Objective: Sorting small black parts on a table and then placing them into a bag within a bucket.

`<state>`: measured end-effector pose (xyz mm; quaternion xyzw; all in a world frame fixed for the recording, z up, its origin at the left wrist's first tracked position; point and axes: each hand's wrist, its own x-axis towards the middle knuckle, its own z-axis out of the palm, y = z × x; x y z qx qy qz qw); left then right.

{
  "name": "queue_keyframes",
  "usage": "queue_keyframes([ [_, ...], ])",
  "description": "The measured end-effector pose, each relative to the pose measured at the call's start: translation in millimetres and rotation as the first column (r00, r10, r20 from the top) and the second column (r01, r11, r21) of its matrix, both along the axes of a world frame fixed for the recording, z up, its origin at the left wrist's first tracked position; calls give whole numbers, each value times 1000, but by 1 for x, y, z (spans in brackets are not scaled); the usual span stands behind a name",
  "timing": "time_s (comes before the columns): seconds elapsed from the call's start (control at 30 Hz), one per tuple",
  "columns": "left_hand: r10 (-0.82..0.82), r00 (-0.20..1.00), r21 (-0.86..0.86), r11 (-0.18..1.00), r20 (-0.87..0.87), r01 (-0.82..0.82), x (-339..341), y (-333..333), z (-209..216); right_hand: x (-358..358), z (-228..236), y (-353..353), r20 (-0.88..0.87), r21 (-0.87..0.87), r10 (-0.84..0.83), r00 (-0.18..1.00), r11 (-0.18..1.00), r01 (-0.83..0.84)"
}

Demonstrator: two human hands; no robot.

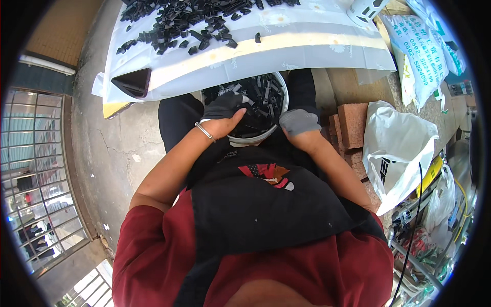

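Note:
Between my knees stands a white bucket (284,87) filled with small black plastic pieces (263,100). My left hand (225,108), in a dark fingerless-looking glove with the thumb bare, is over the left part of the bucket. Its fingers are curled and the thumb presses toward them; what they hold is too small to tell. My right hand (300,123), in a grey glove, is closed at the bucket's right rim. Its fingertips are turned away, so I cannot tell whether it grips the rim or a piece.
Ahead is a table with a white flowered cover (307,56), bearing a heap of black pieces (189,23). A dark phone (134,83) lies at its near left corner. To the right are bricks (353,125), a white plastic bag (396,146) and printed sacks (417,56).

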<state>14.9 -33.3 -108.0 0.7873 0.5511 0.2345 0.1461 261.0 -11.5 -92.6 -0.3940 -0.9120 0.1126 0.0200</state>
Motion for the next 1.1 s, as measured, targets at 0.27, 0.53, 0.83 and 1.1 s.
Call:
queue_keyframes([
  [0.27, 331, 541, -479, 864, 773, 156, 22, -50, 55, -53, 69, -20, -217, 256, 261, 941, 945, -203],
  [0.53, 568, 173, -594, 770, 805, 233, 15, -42, 53, -78, 73, -4, -587, 202, 257, 767, 965, -168],
  [0.83, 375, 739, -311, 922, 560, -232, -11, -26, 119, -75, 119, 8, -494, 217, 239, 836, 965, -148],
  [1.1, 352, 752, -330, 925, 556, -189, -10, -16, 112, -83, 118, 17, -372, 360, 296, 880, 920, -157],
])
